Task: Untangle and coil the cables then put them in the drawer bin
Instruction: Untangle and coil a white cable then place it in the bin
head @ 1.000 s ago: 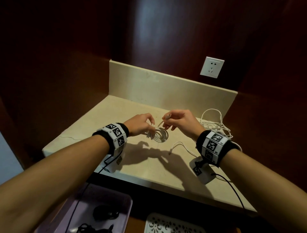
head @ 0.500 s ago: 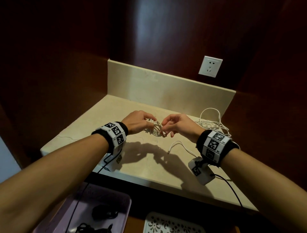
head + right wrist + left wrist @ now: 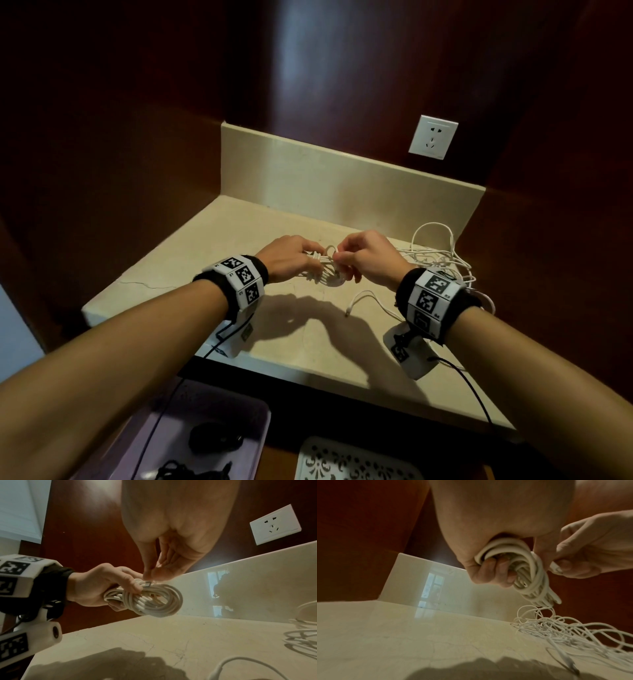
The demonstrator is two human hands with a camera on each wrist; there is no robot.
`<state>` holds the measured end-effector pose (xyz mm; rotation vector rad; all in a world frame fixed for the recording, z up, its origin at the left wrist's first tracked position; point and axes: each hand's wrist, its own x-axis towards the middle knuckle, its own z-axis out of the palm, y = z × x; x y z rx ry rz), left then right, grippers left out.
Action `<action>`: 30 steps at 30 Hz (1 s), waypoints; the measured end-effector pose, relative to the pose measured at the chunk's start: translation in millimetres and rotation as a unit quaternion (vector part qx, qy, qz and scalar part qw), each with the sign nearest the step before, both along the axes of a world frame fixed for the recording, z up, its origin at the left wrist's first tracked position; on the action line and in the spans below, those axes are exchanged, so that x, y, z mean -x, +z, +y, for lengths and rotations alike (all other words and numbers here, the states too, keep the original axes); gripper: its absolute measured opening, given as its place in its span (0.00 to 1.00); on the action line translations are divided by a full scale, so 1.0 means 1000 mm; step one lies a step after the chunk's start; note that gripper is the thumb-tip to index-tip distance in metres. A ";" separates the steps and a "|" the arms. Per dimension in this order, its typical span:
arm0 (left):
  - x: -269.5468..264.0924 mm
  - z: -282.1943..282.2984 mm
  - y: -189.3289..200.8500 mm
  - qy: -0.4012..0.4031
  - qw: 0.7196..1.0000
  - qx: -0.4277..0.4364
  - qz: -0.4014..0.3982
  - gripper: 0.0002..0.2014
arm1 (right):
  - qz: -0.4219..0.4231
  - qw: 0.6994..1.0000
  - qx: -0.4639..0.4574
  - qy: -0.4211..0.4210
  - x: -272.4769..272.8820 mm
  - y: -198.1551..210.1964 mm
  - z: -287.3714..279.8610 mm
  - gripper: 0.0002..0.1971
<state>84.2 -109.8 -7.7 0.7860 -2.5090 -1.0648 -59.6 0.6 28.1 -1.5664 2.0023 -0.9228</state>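
My left hand [image 3: 291, 257] grips a coil of white cable [image 3: 325, 270] above the middle of the cream counter [image 3: 239, 233]; its fingers curl through the loops of the coil [image 3: 527, 574]. My right hand [image 3: 363, 260] pinches the plug end of the cable [image 3: 147, 584] right at the coil [image 3: 154, 599], beside the left thumb. A tangle of thin white cables [image 3: 442, 257] lies at the back right of the counter, behind my right wrist. One loose cable end [image 3: 349, 310] lies in front of the right hand.
A purple bin [image 3: 191, 431] with black cables in it sits below the counter's front edge at the left, and a white patterned tray [image 3: 346, 462] lies beside it. A wall socket [image 3: 433, 137] hangs above the backsplash. Dark wood panels close in both sides.
My two hands have come together over the coil. The right hand dropped from holding the cable end up above it to pinching that end against the coil.
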 end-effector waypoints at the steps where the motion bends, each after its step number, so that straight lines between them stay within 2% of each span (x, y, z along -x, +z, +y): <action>1: 0.001 0.000 -0.001 -0.001 1.000 -0.014 0.009 0.13 | 0.006 1.000 0.016 -0.011 0.000 -0.002 -0.001 0.06; 6: 0.002 0.000 -0.001 0.011 0.997 -0.066 0.050 0.11 | 0.039 0.996 0.069 -0.037 0.004 -0.017 -0.004 0.07; 9: 0.003 0.002 0.002 0.022 0.994 -0.075 0.073 0.13 | 0.063 0.991 0.108 -0.050 0.004 -0.023 -0.005 0.08; 15: 0.003 0.002 0.008 0.036 0.991 -0.086 0.094 0.11 | 0.115 0.975 0.176 -0.067 0.001 -0.031 -0.007 0.05; 21: 0.003 -0.001 0.010 0.047 0.995 -0.050 0.077 0.10 | 0.113 0.977 0.168 -0.060 0.004 -0.031 -0.010 0.08; 24: 0.003 -0.003 0.010 0.054 0.997 -0.009 0.057 0.05 | 0.091 0.984 0.148 -0.047 0.005 -0.028 -0.011 0.06; 27: 0.002 -0.003 0.010 0.057 0.997 0.020 0.044 0.06 | 0.074 0.989 0.121 -0.030 0.003 -0.022 -0.009 0.02; 30: 0.002 -0.001 0.011 0.052 0.997 0.037 0.040 0.06 | 0.042 0.993 0.108 -0.026 0.005 -0.019 -0.008 0.05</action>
